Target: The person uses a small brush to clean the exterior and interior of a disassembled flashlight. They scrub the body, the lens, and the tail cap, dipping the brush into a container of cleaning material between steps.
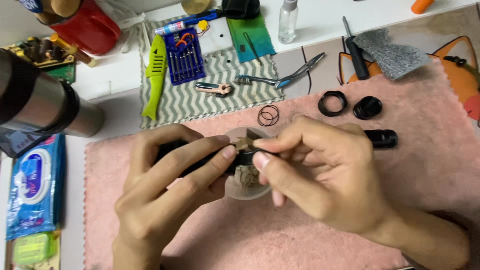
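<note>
My left hand [172,187] grips a black cylindrical part [240,159], most of it hidden under the fingers. My right hand [320,172] pinches the end of that same part between thumb and forefinger. Both hands meet over a small clear round dish [245,192] that holds beige crumpled bits. All of this sits above a pink fuzzy mat [430,170]. A black tube [381,138] lies on the mat just past my right hand.
Two black rings [332,103] [367,107] and thin wire rings [268,115] lie on the mat. Behind are a striped cloth with a blue screwdriver set [184,56], a green fish-shaped tool [156,75], pliers [300,73], a clear spray bottle [288,21] and a steel flask [42,105].
</note>
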